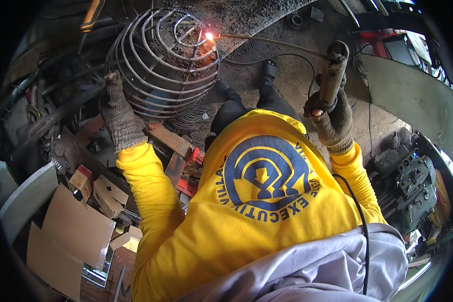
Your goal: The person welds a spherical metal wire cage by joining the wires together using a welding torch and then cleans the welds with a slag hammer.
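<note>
A round cage of bent metal rods point(136, 75), like a domed guard, fills the upper left. My left hand point(120, 113), in a brown knit glove, is closed at its left edge; the fingertips are partly hidden. My right hand point(334, 118), gloved too, with a bare thumb tip showing, is wrapped around a worn welding electrode holder point(333, 75). From the holder a thin welding rod point(277, 43) reaches left to the cage. A bright arc point(209, 36) glows where the rod's tip meets the upper right bars, with reddish light on the metal just below.
A screwdriver-like tool with an orange handle point(92, 16) is at the top left. Cardboard pieces point(75, 231) and scrap lie at lower left. A dark cable point(297, 56) runs across the floor by my feet point(269, 70). A grey machine part point(417, 186) stands at right.
</note>
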A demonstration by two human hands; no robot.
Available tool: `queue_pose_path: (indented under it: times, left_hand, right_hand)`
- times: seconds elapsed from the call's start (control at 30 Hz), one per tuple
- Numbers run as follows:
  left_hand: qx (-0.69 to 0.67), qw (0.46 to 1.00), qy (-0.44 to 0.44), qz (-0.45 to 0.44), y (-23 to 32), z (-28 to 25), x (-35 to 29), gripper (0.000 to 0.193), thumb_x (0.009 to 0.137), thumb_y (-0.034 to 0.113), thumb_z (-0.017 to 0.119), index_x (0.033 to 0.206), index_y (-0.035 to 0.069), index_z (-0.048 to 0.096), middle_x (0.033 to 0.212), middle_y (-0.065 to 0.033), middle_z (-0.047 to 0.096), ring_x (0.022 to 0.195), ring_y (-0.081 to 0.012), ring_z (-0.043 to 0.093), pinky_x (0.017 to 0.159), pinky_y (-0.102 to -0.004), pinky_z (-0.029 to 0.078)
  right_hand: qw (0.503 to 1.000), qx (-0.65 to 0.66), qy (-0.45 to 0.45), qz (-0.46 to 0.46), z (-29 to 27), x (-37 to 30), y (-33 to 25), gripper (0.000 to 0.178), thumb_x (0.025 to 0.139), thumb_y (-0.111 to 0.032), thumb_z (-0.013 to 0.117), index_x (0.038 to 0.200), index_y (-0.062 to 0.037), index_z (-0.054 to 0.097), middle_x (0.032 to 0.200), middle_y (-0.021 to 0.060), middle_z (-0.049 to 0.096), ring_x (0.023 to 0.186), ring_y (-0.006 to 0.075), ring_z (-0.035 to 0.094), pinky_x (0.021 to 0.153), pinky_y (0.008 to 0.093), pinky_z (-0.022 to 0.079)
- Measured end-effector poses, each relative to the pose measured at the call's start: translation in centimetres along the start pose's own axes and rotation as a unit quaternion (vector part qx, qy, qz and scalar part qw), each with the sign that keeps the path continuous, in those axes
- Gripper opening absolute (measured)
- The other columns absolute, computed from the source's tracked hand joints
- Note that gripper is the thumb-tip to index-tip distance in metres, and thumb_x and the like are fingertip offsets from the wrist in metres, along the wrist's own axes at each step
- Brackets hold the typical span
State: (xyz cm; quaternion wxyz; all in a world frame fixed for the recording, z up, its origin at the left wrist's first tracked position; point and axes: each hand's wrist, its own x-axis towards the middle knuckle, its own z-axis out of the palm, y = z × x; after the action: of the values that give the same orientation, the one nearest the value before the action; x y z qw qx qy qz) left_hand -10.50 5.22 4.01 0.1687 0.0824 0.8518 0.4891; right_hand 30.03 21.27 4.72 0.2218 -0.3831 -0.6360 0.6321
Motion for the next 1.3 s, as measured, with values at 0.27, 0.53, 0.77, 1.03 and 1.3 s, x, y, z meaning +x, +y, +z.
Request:
queue_pose_path:
  times: [0.27, 0.53, 0.77, 1.03, 1.3]
  left_hand:
    - [-0.137, 0.985, -0.018, -0.103, -1.2, -0.5, 0.5, 0.060, 0.090, 0.045, 0.070, 0.127, -0.002, 0.062, 0.129, -0.0153, 0.062, 0.113, -0.0258, 0.058, 0.102, -0.0407, 0.044]
    - [-0.080, 0.995, 0.030, -0.049, -0.2, 0.7, -0.4, 0.050, 0.091, 0.038, 0.071, 0.120, -0.003, 0.067, 0.117, -0.0125, 0.069, 0.103, -0.0207, 0.063, 0.095, -0.0345, 0.048]
    - [-0.017, 0.999, -0.027, -0.004, -1.3, -0.2, 0.5, 0.074, 0.088, 0.055, 0.070, 0.132, -0.003, 0.058, 0.132, -0.0167, 0.060, 0.116, -0.0269, 0.060, 0.099, -0.0394, 0.048]
    - [0.016, 1.000, -0.020, 0.000, -1.0, -0.1, 0.0, 0.071, 0.090, 0.055, 0.066, 0.132, -0.002, 0.058, 0.132, -0.0166, 0.060, 0.116, -0.0263, 0.059, 0.101, -0.0389, 0.046]
    - [0.005, 0.999, -0.021, -0.028, 1.1, 0.6, -1.1, 0.071, 0.093, 0.052, 0.064, 0.136, -0.003, 0.054, 0.136, -0.0191, 0.057, 0.121, -0.0272, 0.057, 0.103, -0.0380, 0.045]
  right_hand:
    - [1.000, 0.017, 0.000, 0.003, 0.0, 0.4, -0.6, 0.053, 0.091, -0.027, 0.073, 0.125, 0.0056, 0.049, 0.090, 0.0073, 0.068, 0.081, 0.0149, 0.064, 0.080, 0.0282, 0.050]
    - [1.000, 0.002, -0.010, 0.015, 0.2, 0.2, -0.5, 0.053, 0.092, -0.029, 0.073, 0.123, 0.0061, 0.049, 0.090, 0.0069, 0.067, 0.081, 0.0141, 0.063, 0.080, 0.0278, 0.050]
    - [0.999, -0.006, -0.008, 0.034, 0.0, 0.0, -1.1, 0.060, 0.090, -0.036, 0.074, 0.123, 0.0068, 0.049, 0.089, 0.0066, 0.067, 0.080, 0.0142, 0.063, 0.079, 0.0278, 0.050]
    - [0.999, -0.028, 0.000, 0.037, 0.1, -0.5, -1.1, 0.063, 0.090, -0.039, 0.074, 0.124, 0.0075, 0.049, 0.086, 0.0065, 0.068, 0.079, 0.0149, 0.064, 0.078, 0.0282, 0.050]
    - [0.998, -0.051, -0.001, 0.030, -0.1, -0.3, -1.1, 0.063, 0.089, -0.040, 0.074, 0.123, 0.0071, 0.051, 0.088, 0.0075, 0.068, 0.080, 0.0160, 0.065, 0.079, 0.0292, 0.051]
